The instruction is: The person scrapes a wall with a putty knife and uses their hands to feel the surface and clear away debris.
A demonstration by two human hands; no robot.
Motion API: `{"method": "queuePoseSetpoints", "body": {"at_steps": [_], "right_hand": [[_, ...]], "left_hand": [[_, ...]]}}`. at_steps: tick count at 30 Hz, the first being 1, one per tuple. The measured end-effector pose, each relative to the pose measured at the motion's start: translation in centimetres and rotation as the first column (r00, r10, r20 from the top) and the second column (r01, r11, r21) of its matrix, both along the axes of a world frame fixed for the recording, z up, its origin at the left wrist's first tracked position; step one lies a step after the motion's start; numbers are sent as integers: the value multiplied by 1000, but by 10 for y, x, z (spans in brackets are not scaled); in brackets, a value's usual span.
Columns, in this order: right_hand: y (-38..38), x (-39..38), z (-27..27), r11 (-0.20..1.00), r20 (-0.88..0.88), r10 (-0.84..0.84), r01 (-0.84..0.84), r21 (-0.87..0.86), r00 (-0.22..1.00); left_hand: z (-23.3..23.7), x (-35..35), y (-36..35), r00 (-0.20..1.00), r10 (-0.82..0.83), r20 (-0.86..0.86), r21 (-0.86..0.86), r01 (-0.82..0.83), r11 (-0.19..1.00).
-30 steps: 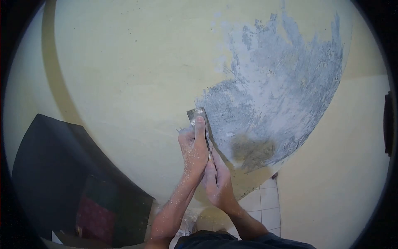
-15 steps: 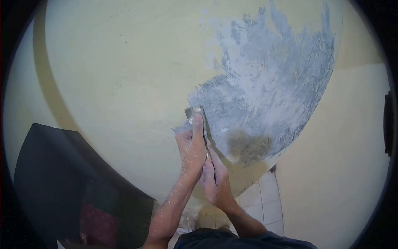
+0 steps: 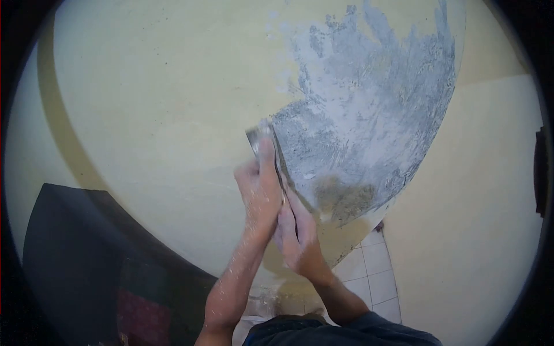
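Observation:
A metal putty knife [image 3: 252,136] has its blade against the painted wall [image 3: 167,121], at the left edge of a rough grey and whitish patch [image 3: 375,98] of bare surface. My left hand [image 3: 258,184] is closed around the upper part of the tool, its thumb stretched along the blade. Just below and to the right, my right hand [image 3: 300,239] is wrapped around the lower end, which the fingers mostly hide. Pale dust and flakes cover both hands and the left forearm. A brownish stain [image 3: 343,199] marks the bottom of the patch.
At lower left stands a dark panel [image 3: 75,242], with a reddish patterned area [image 3: 143,314] below it. Another cream wall [image 3: 473,190] meets the scraped one on the right. White tiles [image 3: 378,277] cover the floor, and a dark object [image 3: 540,173] sits at the right edge.
Both hands and the putty knife have moved up along the wall, slightly left in view. The camera view has also shifted a little. The grip is the same.

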State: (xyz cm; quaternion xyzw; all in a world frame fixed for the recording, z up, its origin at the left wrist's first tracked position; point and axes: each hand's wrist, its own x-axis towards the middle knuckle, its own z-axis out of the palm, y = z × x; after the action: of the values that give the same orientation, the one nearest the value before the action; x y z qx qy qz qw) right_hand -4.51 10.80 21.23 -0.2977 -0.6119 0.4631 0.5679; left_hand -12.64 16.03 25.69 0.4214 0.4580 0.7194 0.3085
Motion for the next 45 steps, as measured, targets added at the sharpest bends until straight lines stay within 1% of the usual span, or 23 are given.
{"method": "queuePoseSetpoints", "body": {"at_steps": [2, 3, 6, 7, 9, 11, 12, 15, 18, 20, 23, 26, 27, 29, 31, 32, 34, 37, 38, 40, 41, 44, 45], "right_hand": [[5, -4, -35, 940, 4, -154, 145, 308, 988], [7, -3, -30, 966, 18, -111, 103, 238, 994], [-1, 3, -7, 1000, 32, -3, 3, -2, 999], [-5, 3, 0, 997, 22, 24, -23, -68, 999], [-5, 5, -4, 999, 6, 16, -16, -43, 1000], [-2, 4, -34, 993, -3, -26, 26, 116, 1000], [-2, 6, -23, 995, 14, 4, -6, 97, 1000], [-3, 16, 9, 995, 73, 57, -63, 82, 996], [5, 18, 6, 978, 103, 13, -34, 206, 995], [11, 21, -10, 962, 112, -24, -7, 272, 993], [8, 24, 31, 991, 199, 101, -117, 70, 975], [5, 31, 9, 966, 188, 35, -81, 243, 981], [7, 30, 5, 967, 194, 24, -72, 244, 981], [10, 33, -3, 973, 217, 1, -51, 223, 976], [9, 35, 17, 986, 211, 100, -125, 110, 972], [10, 36, 25, 985, 205, 150, -164, 56, 967], [10, 43, 9, 979, 248, 89, -131, 157, 965], [18, 41, 10, 952, 260, 37, -113, 285, 965], [19, 40, 12, 946, 256, 26, -107, 305, 966], [18, 37, 24, 966, 233, 123, -170, 194, 965], [18, 34, 30, 968, 209, 171, -204, 147, 963], [19, 41, 1, 963, 220, 147, -190, 191, 964], [22, 41, -2, 958, 224, 135, -186, 220, 965]], "left_hand": [[-23, 0, 3, 1000, -13, -22, -2, 13, 1000], [-32, 0, 3, 999, -18, -32, -12, 18, 1000], [10, 2, -9, 996, -40, 84, -33, 43, 999], [2, 4, -10, 997, -15, 77, -26, 17, 1000], [-12, 10, -4, 998, 24, 58, 24, -26, 999], [-15, 5, -6, 997, 63, -41, -3, -64, 998], [-19, 4, -9, 993, 76, -92, -35, -79, 996], [16, 5, -15, 971, -60, 230, -74, 79, 994], [0, 16, -10, 975, 57, 214, -59, -46, 997], [-3, 14, -8, 981, 60, 185, -83, -45, 995], [24, 13, -15, 962, 34, 272, -81, -12, 997], [-8, 17, -9, 982, 95, 163, -74, -84, 994], [-3, 33, -13, 956, 234, 178, -27, -233, 972], [-1, 27, -11, 966, 137, 218, -21, -136, 991], [6, 22, -13, 963, 75, 260, -55, -63, 997], [5, 24, -14, 961, 95, 260, -89, -74, 993], [1, 26, -14, 958, 133, 254, -150, -97, 984], [-11, 34, -4, 957, 219, 188, -64, -210, 976], [-11, 32, -2, 958, 182, 222, -48, -175, 983], [20, 24, -10, 953, 114, 279, -7, -117, 993], [25, 22, -16, 955, 134, 265, -94, -112, 989], [-14, 25, -7, 966, 253, 61, -114, -245, 963], [-14, 32, -4, 960, 254, 115, -42, -251, 967]]}}
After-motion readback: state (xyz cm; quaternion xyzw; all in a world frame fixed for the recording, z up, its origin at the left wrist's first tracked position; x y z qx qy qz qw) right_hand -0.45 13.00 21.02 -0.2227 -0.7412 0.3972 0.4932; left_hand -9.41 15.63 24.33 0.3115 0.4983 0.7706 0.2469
